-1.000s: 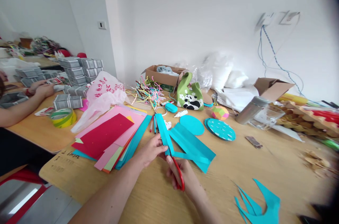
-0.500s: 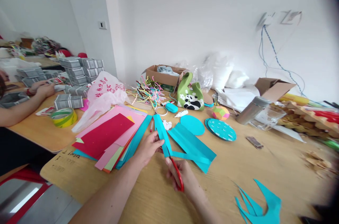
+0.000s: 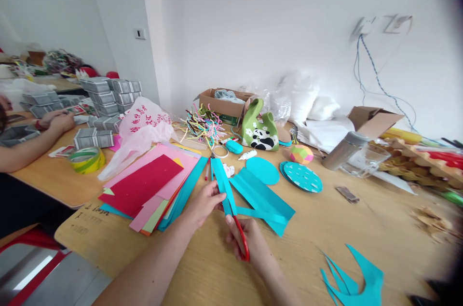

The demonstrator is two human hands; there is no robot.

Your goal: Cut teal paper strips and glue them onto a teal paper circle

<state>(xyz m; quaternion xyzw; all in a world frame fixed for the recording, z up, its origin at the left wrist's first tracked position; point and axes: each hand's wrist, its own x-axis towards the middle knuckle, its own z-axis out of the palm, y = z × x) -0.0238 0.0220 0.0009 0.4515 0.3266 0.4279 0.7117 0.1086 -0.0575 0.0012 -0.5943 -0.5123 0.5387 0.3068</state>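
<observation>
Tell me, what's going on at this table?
Someone's left hand holds a long piece of blue paper, while the right hand has red-handled scissors at its near end. Another creased blue sheet lies just to the right, with jagged scraps nearer the table's front. A colored paper stack sits left. Farther left, another person's hands are near grey bundles.

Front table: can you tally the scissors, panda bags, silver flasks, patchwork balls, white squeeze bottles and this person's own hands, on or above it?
Hands: 2, the left hand and the right hand
Scissors: 1
Panda bag: 1
Silver flask: 1
Patchwork ball: 1
White squeeze bottle: 1
Total: 7
</observation>
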